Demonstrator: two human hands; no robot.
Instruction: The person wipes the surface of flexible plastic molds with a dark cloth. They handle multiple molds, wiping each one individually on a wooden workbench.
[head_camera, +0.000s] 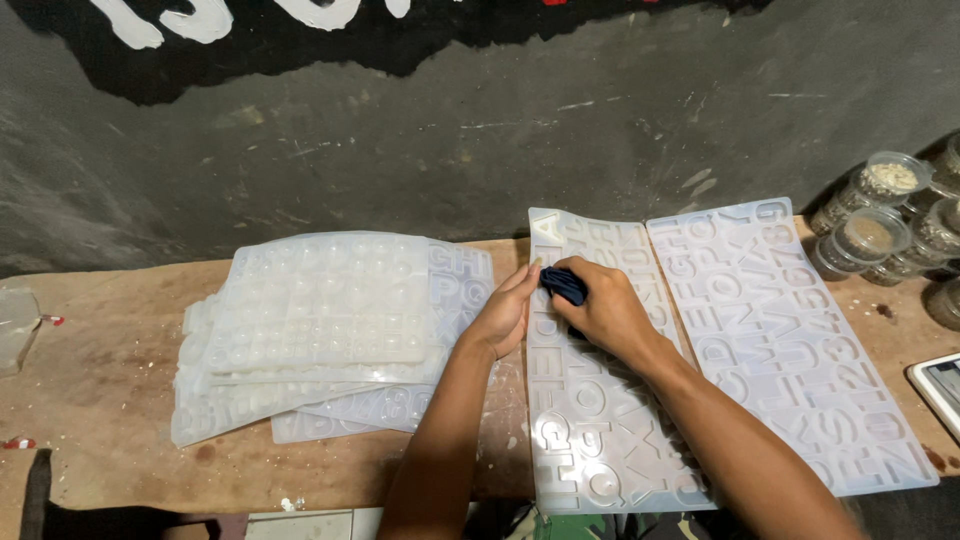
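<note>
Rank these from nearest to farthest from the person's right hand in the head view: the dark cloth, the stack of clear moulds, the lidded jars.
1. Dark cloth, held in the right hand.
2. Stack of clear moulds, to the left.
3. Lidded jars, far right by the wall.

We are in a little craft workshop: a worn wooden bench (110, 400) against a rough gray wall (400, 150), stacked clear letter molds (320, 320), and small jars (880, 185).
</note>
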